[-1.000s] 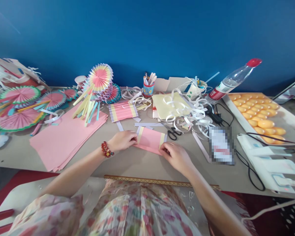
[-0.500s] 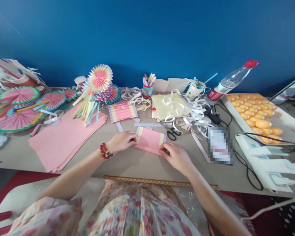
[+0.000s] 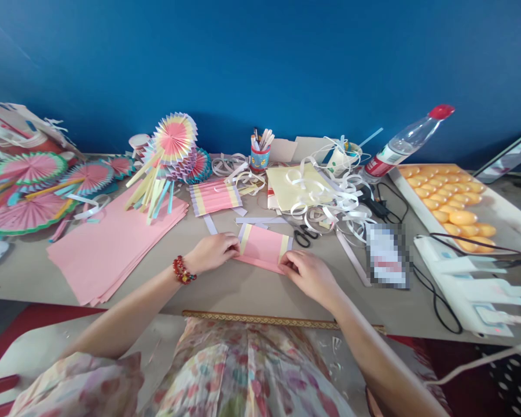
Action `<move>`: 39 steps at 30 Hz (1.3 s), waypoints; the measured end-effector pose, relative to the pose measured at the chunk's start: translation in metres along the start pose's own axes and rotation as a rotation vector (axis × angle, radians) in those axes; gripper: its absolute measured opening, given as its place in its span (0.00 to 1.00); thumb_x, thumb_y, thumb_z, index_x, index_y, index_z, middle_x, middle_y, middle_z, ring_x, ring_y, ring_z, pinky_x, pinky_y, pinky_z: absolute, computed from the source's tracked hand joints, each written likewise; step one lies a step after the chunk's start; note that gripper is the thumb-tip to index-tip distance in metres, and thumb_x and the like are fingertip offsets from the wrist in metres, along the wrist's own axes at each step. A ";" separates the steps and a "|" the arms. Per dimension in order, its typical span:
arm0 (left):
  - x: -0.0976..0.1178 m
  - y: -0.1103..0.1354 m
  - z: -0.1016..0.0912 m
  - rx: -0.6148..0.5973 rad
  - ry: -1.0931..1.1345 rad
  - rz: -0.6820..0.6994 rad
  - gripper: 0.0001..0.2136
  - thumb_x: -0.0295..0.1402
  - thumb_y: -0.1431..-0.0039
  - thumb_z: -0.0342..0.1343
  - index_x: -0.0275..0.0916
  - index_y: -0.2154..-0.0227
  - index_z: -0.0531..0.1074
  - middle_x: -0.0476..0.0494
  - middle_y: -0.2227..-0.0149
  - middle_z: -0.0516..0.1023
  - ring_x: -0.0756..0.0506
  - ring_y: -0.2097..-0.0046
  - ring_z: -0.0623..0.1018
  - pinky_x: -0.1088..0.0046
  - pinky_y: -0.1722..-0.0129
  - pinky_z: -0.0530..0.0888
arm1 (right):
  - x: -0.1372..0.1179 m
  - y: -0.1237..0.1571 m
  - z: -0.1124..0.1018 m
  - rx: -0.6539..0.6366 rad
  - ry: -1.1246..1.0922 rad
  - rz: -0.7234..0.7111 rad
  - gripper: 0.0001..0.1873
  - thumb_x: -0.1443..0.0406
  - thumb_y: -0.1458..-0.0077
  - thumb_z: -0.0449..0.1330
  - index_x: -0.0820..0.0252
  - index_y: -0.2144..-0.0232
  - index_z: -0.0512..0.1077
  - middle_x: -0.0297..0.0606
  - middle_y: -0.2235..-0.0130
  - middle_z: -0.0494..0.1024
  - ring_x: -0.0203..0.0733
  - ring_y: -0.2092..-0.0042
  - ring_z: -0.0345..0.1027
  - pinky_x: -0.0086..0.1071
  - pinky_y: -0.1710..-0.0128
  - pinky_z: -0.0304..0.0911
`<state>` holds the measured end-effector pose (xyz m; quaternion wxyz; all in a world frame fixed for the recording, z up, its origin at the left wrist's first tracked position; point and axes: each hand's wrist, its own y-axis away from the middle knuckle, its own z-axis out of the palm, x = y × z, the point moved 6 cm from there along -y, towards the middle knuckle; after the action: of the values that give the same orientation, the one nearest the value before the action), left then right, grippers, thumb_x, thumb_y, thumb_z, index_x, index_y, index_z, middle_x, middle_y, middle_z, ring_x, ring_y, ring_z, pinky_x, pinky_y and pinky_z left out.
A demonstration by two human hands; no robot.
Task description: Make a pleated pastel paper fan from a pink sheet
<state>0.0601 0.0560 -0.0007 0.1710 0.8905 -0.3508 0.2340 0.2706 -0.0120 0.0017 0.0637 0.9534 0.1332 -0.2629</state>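
A pink paper sheet [image 3: 263,243] with yellow and lilac strips along its sides lies on the table in front of me, its near edge folded up. My left hand [image 3: 216,250] pinches the fold at its left end, and my right hand [image 3: 306,272] pinches it at the right end. Behind my left hand rests a pleated pink paper [image 3: 215,197] with similar strips. Black-handled scissors [image 3: 304,234] lie just beyond my right hand. A lilac paper strip [image 3: 260,220] is on the table behind the sheet.
At left are a pink paper stack [image 3: 113,249] and paper pinwheel fans [image 3: 173,139]. Curled white strips [image 3: 330,197] cover yellow paper [image 3: 286,185] at the back. To the right stand a bottle [image 3: 403,145], a tray of orange oval pieces [image 3: 516,226] and a power strip [image 3: 447,272].
Almost nothing differs. Both hands keep their pinch on the folded edge, and the whole view has shifted slightly.
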 end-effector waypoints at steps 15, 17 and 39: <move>0.003 0.001 0.001 0.000 -0.043 0.039 0.08 0.32 0.35 0.49 0.39 0.70 0.70 0.48 0.65 0.73 0.48 0.65 0.73 0.74 0.66 0.65 | 0.003 -0.001 0.001 -0.006 0.027 0.002 0.05 0.66 0.42 0.57 0.55 0.71 0.69 0.34 0.67 0.77 0.39 0.66 0.70 0.30 0.66 0.57; 0.003 0.001 0.001 0.000 -0.042 0.042 0.08 0.32 0.35 0.49 0.39 0.70 0.69 0.48 0.65 0.73 0.48 0.65 0.73 0.74 0.65 0.66 | 0.003 -0.001 0.001 -0.012 0.031 0.009 0.05 0.66 0.42 0.58 0.56 0.71 0.69 0.34 0.67 0.77 0.38 0.66 0.70 0.29 0.67 0.57; 0.001 0.003 0.004 -0.003 -0.021 0.014 0.09 0.33 0.34 0.47 0.40 0.69 0.69 0.47 0.64 0.73 0.48 0.65 0.73 0.74 0.66 0.65 | 0.005 -0.003 -0.004 -0.080 -0.032 0.060 0.05 0.64 0.44 0.57 0.55 0.71 0.71 0.33 0.69 0.76 0.38 0.67 0.68 0.28 0.68 0.55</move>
<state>0.0596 0.0516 -0.0029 0.1670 0.8903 -0.3590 0.2251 0.2762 -0.0074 0.0027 0.1118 0.9493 0.1140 -0.2706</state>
